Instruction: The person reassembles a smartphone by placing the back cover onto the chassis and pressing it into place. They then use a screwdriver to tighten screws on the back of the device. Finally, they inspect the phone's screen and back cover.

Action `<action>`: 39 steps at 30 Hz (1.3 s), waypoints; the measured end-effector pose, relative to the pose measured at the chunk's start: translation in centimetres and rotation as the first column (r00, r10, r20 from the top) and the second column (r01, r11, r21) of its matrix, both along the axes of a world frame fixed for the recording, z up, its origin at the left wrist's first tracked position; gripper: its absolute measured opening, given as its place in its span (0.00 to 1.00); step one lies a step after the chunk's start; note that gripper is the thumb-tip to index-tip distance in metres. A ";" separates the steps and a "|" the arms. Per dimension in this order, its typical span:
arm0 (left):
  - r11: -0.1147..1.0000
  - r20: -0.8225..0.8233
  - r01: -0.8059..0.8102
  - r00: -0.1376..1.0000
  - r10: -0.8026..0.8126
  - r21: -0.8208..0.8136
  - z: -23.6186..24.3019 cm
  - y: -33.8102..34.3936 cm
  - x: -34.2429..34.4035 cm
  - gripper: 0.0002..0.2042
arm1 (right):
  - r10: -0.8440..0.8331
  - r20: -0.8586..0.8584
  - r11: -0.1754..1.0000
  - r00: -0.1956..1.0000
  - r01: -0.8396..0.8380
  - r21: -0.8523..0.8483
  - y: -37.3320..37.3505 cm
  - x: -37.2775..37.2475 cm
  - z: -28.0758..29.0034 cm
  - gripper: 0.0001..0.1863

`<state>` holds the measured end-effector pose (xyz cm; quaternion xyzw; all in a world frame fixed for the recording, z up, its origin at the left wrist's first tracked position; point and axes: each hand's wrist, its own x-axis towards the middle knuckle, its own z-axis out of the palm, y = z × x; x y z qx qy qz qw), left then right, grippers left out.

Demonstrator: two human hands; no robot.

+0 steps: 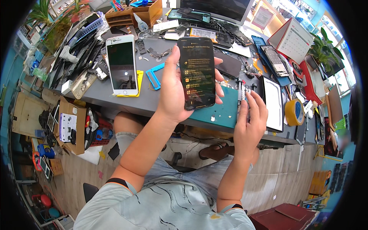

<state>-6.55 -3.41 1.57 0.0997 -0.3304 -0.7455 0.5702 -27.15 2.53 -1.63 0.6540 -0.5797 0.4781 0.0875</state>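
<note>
Upright in my left hand [172, 88] is a black smartphone [196, 73] with a lit screen of notifications, my thumb along its left edge and fingertips round its right. My right hand [250, 119] has its fingers apart and slightly bent at slim metal tools [241, 88] by the right side of a teal mat [214, 119]; whether it touches them I cannot tell. Left of the held phone, a white smartphone [122, 65] with a dark screen lies on a yellow piece [138, 86], beside a blue plastic frame [155, 76].
A cluttered grey desk [92, 90] carries phone parts, a monitor [211, 7], a wooden organiser [130, 15], a calendar [289, 38], a white-lined tray [273, 107] and yellow tape [294, 112]. A cardboard box [78, 138] stands below at left; a red-brown case [283, 218] lies at lower right.
</note>
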 end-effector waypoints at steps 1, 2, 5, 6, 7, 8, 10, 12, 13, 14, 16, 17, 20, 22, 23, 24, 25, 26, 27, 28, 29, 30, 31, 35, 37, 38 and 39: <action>1.000 0.008 0.003 1.000 -0.003 -0.007 0.0 0.0 0.0 0.48 | -0.001 0.022 0.999 1.000 0.002 -0.032 0.1 0.0 -0.1 0.13; 1.000 0.014 0.004 1.000 -0.004 -0.007 0.0 0.0 0.0 0.48 | 0.020 0.061 0.998 0.998 -0.016 -0.060 0.3 0.1 -0.1 0.13; 1.000 0.021 0.010 1.000 -0.010 -0.004 0.2 0.1 -0.1 0.48 | 0.130 0.028 0.978 0.991 -0.124 -0.166 1.4 0.2 0.2 0.14; 1.000 0.015 0.013 1.000 -0.013 0.000 0.2 0.1 -0.2 0.48 | 0.187 0.026 0.974 0.982 -0.182 -0.133 2.0 0.2 0.4 0.18; 1.000 0.010 0.017 1.000 -0.017 0.003 0.2 0.1 -0.2 0.48 | 0.243 -0.074 0.959 0.967 -0.251 -0.134 2.3 0.2 0.8 0.20; 1.000 0.013 0.030 0.999 -0.030 0.000 0.2 0.1 -0.1 0.47 | 0.297 -0.172 0.939 0.939 -0.320 -0.129 2.8 0.5 1.8 0.22; 0.999 0.021 0.054 0.998 -0.054 -0.005 0.2 0.2 0.1 0.47 | 0.374 -0.272 0.902 0.887 -0.415 -0.114 3.1 1.2 2.2 0.27; 0.998 0.026 0.056 0.998 -0.056 -0.013 0.1 0.1 0.0 0.47 | 0.424 -0.288 0.877 0.859 -0.469 -0.108 2.9 1.9 1.9 0.31; 0.998 0.029 0.056 0.998 -0.056 -0.017 0.1 0.1 0.0 0.46 | 0.432 -0.298 0.873 0.851 -0.478 -0.099 2.7 2.1 1.8 0.32; 0.999 0.018 0.042 0.999 -0.042 0.010 0.2 0.2 -0.1 0.46 | 0.440 -0.309 0.869 0.843 -0.486 -0.091 2.3 2.2 1.7 0.32; 0.998 -0.004 0.014 1.000 -0.014 0.064 0.7 0.5 -0.5 0.46 | 0.438 -0.333 0.866 0.835 -0.491 -0.092 1.4 2.4 1.8 0.33; 0.998 0.011 -0.007 1.000 0.006 0.059 0.7 0.5 -0.6 0.46 | 0.424 -0.324 0.875 0.846 -0.474 -0.094 0.9 2.3 2.0 0.34; 0.997 0.056 -0.068 0.996 0.065 0.042 0.6 0.4 -0.8 0.46 | 0.482 -0.159 0.860 0.862 -0.499 -0.102 -0.4 2.6 2.5 0.32; 1.000 0.081 -0.002 0.997 0.001 0.012 0.6 0.4 -0.5 0.46 | 0.503 0.037 0.857 0.863 -0.493 -0.146 -1.1 3.4 3.2 0.31; 1.000 0.096 0.028 0.995 -0.028 0.000 0.6 0.4 -0.3 0.46 | 0.512 0.137 0.856 0.848 -0.490 -0.166 -1.2 3.7 3.4 0.31; 1.000 0.099 0.009 0.995 -0.011 0.022 0.8 0.5 -0.5 0.46 | 0.513 0.170 0.858 0.841 -0.497 -0.130 -1.3 3.6 3.4 0.35; 0.999 0.101 -0.031 0.995 0.028 0.031 0.7 0.4 -0.7 0.46 | 0.574 0.345 0.813 0.743 -0.568 -0.128 -1.4 3.9 3.4 0.36; 0.997 0.103 -0.066 0.993 0.062 0.041 0.6 0.3 -0.9 0.46 | 0.602 0.508 0.764 0.616 -0.630 -0.141 -1.5 4.4 3.5 0.37; 0.997 0.105 -0.068 0.992 0.064 0.038 0.4 0.2 -0.9 0.46 | 0.601 0.651 0.710 0.464 -0.684 -0.168 -1.5 4.7 3.7 0.38; 0.997 0.107 -0.071 0.992 0.067 0.037 0.3 0.2 -0.9 0.46 | 0.627 0.674 0.637 0.391 -0.755 -0.155 -1.3 4.7 4.3 0.44; 0.999 0.107 -0.041 0.993 0.038 0.022 0.1 0.1 -0.6 0.46 | 0.624 0.705 0.618 0.337 -0.765 -0.181 -1.4 5.0 4.2 0.45; 1.000 0.109 -0.010 0.994 0.009 0.008 0.0 0.0 -0.4 0.46 | 0.618 0.733 0.600 0.282 -0.773 -0.209 -1.4 5.6 4.1 0.47; 1.000 0.094 -0.011 0.996 0.010 0.010 0.1 0.2 -0.4 0.44 | 0.611 0.759 0.581 0.225 -0.779 -0.237 -1.4 6.0 3.9 0.49; 0.999 0.058 0.008 0.998 -0.011 0.039 1.2 0.7 -0.8 0.40 | 0.560 0.795 0.567 0.232 -0.807 -0.164 -1.4 5.6 2.9 0.55; 0.998 0.067 0.001 0.998 -0.005 0.062 1.1 0.9 -0.8 0.40 | 0.566 0.787 0.556 0.246 -0.819 -0.143 -1.4 5.3 2.6 0.57; 0.998 0.076 -0.012 0.997 0.007 0.067 1.0 0.9 -0.8 0.40 | 0.571 0.781 0.548 0.252 -0.826 -0.134 -1.4 5.2 2.6 0.57; 0.997 0.086 -0.025 0.996 0.019 0.073 1.0 1.0 -0.8 0.40 | 0.581 0.774 0.535 0.253 -0.835 -0.128 -1.5 5.2 2.6 0.58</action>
